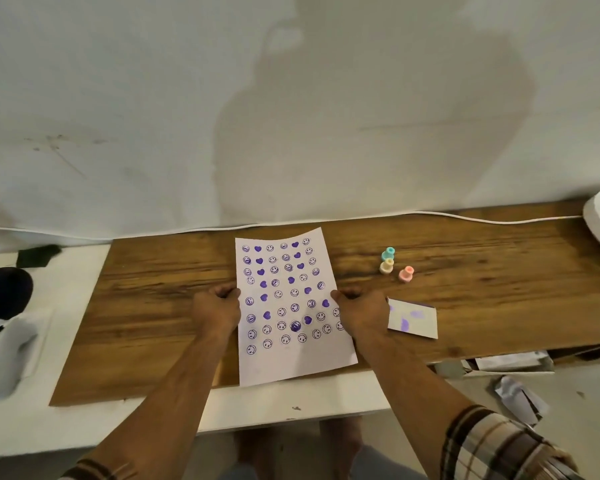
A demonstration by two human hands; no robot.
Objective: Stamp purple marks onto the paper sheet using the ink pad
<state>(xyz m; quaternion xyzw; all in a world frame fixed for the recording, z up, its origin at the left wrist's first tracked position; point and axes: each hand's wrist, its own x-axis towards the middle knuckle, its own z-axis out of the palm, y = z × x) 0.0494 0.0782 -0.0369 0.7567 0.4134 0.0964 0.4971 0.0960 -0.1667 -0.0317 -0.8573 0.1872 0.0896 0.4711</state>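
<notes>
this looks like a makeshift craft corner in a home rather than a proper workshop or office. a wood-grain board lies loosely on a white table, pushed against a plain, scuffed white wall with a thin white cable running along its foot. three small pastel toy stampers stand on the board at the far right, near a smudged card. crumpled paper scraps litter the floor at the near right, and bare feet show under the table.
</notes>
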